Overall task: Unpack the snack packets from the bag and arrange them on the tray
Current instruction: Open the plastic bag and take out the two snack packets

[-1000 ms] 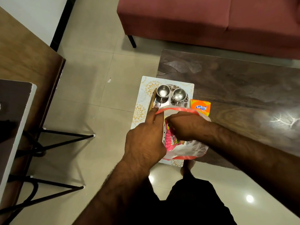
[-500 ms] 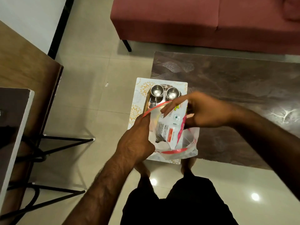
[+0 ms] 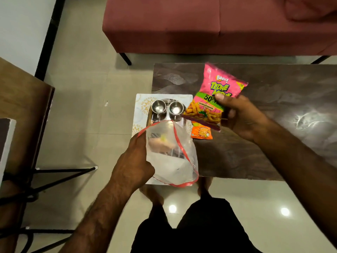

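Gripping its rim, the left hand (image 3: 133, 167) holds the clear bag (image 3: 171, 154), blurred contents inside; a pink packet (image 3: 215, 95) is pinched in the right hand (image 3: 242, 115) above the worktop (image 3: 273, 143) edge.

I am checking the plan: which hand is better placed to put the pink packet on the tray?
The right hand: it already holds the pink packet just beside the tray, while the left hand grips the bag.
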Motion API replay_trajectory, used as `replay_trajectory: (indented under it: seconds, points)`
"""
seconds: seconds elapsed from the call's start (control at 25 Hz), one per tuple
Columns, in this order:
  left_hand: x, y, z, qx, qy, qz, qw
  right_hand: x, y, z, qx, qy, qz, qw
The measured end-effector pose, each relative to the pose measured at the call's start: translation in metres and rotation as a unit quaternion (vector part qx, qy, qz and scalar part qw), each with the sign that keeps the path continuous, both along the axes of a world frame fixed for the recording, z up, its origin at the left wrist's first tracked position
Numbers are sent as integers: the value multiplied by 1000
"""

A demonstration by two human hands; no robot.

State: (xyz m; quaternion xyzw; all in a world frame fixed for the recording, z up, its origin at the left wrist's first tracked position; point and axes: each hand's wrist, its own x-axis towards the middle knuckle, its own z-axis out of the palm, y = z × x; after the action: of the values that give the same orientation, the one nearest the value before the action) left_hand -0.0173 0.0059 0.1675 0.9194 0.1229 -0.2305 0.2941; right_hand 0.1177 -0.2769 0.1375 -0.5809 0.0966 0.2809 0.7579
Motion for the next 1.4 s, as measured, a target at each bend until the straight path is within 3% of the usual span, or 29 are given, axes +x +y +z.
replay_trajectory:
  seconds: [0.12, 0.32, 0.48, 0.6, 0.84, 0.88, 0.96, 1.0, 1.08, 1.12, 1.2, 1.32, 1.4]
  points:
    - [1, 2, -1, -6, -3, -3, 1000, -11, -22, -54, -87, 93, -31, 991]
    - [2, 7, -7, 18, -5, 17, 1000, -44, -35, -139, -134, 220, -21, 966]
    - [-1, 14, -9, 32, -3, 13, 999, -53, -19, -187, -187, 251, -39, 949]
    - [-4, 17, -7, 20, -11, 40, 999, -51, -3, -206, -165, 264, -31, 950]
    - [-8, 18, -6, -26, -8, 97, 995, -45, 17, -213, -276, 235, -6, 932]
    - [-8, 18, -6, -41, -7, 108, 993, -44, 15, -209, -355, 208, 22, 911]
    - [-6, 19, -6, -82, -13, 141, 987, -46, 13, -195, -542, 108, 94, 828]
    - [-5, 18, -7, -110, -15, 159, 981, -48, 16, -186, -566, 59, 92, 817]
    - [0, 15, -5, -155, -19, 191, 969, -55, 35, -161, -460, 28, 46, 887]
    - [3, 13, -2, -178, -25, 212, 961, -60, 47, -149, -380, 43, 32, 923]
    - [9, 12, 5, -254, -29, 281, 925, -71, 71, -124, -250, 110, 44, 961]
    - [13, 19, 14, -371, -20, 389, 843, -87, 88, -96, -121, 249, 95, 956]
    - [10, 19, 15, -403, -18, 407, 820, -95, 92, -86, -28, 307, 106, 946]
